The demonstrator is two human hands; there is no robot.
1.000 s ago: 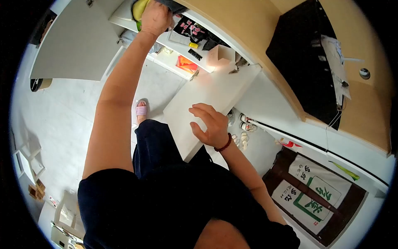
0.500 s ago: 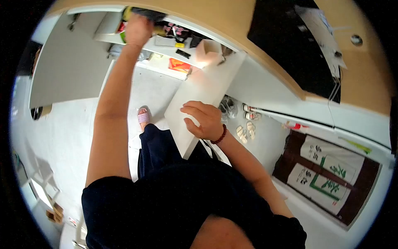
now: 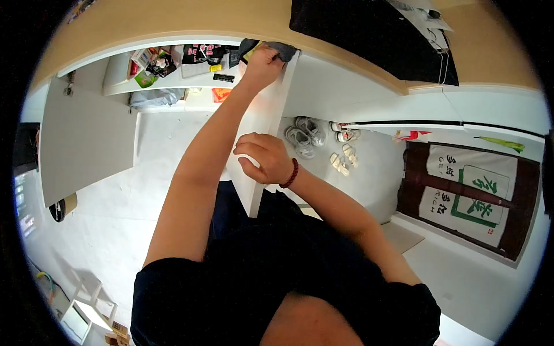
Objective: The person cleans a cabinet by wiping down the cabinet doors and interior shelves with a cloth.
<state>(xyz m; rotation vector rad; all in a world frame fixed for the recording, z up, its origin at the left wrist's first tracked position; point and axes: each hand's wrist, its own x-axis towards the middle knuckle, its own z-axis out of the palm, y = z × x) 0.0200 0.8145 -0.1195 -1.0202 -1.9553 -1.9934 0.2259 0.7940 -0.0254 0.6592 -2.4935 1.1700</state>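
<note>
My left hand (image 3: 265, 64) reaches into the cupboard beneath the wooden top, its fingers closed on a dark grey cloth (image 3: 283, 51). A yellow-green patch shows beside that cloth, partly hidden by the hand. Below it, my right hand (image 3: 264, 159), with a dark red bead bracelet at the wrist, is over the white panel (image 3: 252, 193). Its fingers are bent and apart, with nothing between them. Left of my left hand, the shelf (image 3: 199, 79) bears a black packet with pink print (image 3: 203, 54), a yellow item (image 3: 215, 68) and a small black item (image 3: 223, 78).
A grey door (image 3: 86, 135) stands open at the left. Grey shoes (image 3: 300, 141) and pale sandals (image 3: 339, 164) are on the floor to the right, near a brown curtain with green characters (image 3: 482, 187). A black mat (image 3: 369, 34) lies on the wooden top (image 3: 231, 20).
My left hand has moved right along the shelf with the dark cloth, toward the white panel. My right hand keeps its place over the panel. The view has turned and shifted.
</note>
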